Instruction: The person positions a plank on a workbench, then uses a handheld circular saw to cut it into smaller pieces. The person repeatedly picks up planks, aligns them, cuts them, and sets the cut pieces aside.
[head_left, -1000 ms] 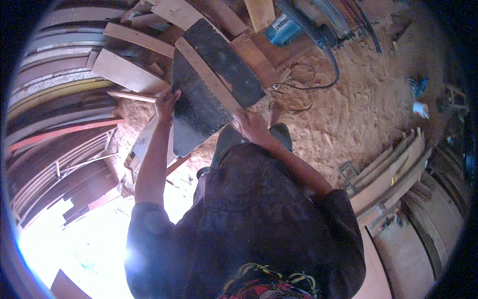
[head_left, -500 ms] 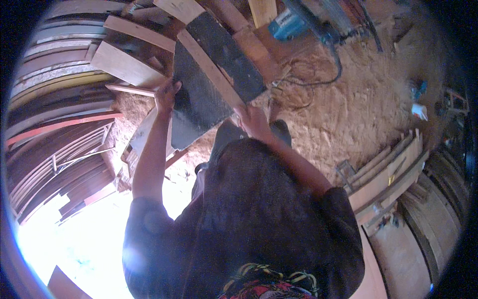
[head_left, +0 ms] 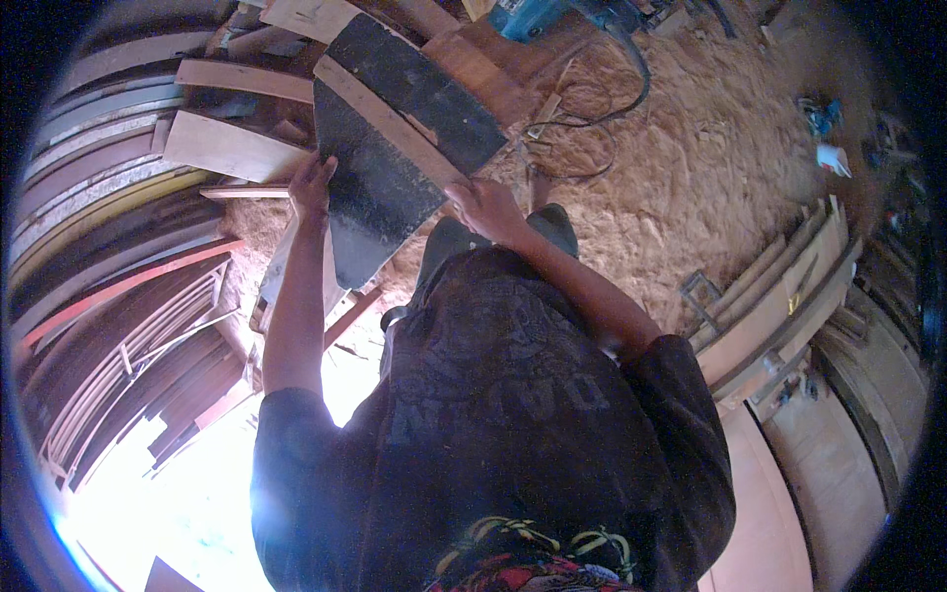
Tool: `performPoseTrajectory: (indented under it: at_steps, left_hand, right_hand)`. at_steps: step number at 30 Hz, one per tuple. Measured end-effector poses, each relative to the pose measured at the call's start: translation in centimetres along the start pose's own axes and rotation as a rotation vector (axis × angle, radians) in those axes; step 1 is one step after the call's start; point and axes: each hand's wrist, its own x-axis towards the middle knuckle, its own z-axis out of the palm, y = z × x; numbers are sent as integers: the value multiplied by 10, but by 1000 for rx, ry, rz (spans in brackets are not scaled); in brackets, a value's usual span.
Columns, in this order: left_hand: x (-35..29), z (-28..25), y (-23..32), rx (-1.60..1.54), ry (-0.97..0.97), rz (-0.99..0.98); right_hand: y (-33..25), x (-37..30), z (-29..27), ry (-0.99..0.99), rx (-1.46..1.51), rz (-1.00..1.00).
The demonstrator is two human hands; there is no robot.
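Note:
A dark, flat board (head_left: 370,183) with angled edges is in front of my body, its face scuffed and dusty. Across it runs a straight, narrow wooden strip (head_left: 380,113), slanting from far left to near right. My left hand (head_left: 312,185) is closed on the board's left edge, thumb towards the dark face. The near end of the strip is in my right hand (head_left: 485,209), fingers closed around it at the board's right side. Whether those fingers also grip the board is hidden. Beyond the strip, more dark surface (head_left: 424,84) continues to the far right corner.
Stacked planks (head_left: 109,109) line the left side, with pale wood blocks (head_left: 232,148) beside the board. A blue power tool (head_left: 528,18) lies far ahead, its cord (head_left: 631,94) looping over sandy ground (head_left: 691,168). More boards (head_left: 789,296) lean at right.
The whole view has shifted slightly, with the blue tool and board now further up and left in the picture. Both hands keep their holds.

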Motion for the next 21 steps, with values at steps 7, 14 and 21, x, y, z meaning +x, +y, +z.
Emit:
performPoseTrajectory:
  at_steps: [7, 14, 21]
  left_hand:
    - [-2, 0, -1, 21, -20, -6]
    - [-10, 13, 18, -22, -19, -8]
    - [-10, 6, 20, 77, 0, -19]
  right_hand:
    - [-8, 1, -4, -23, 20, 114]
    - [-1, 2, -2, -12, 30, 120]
    - [4, -1, 3, -14, -16, 87]
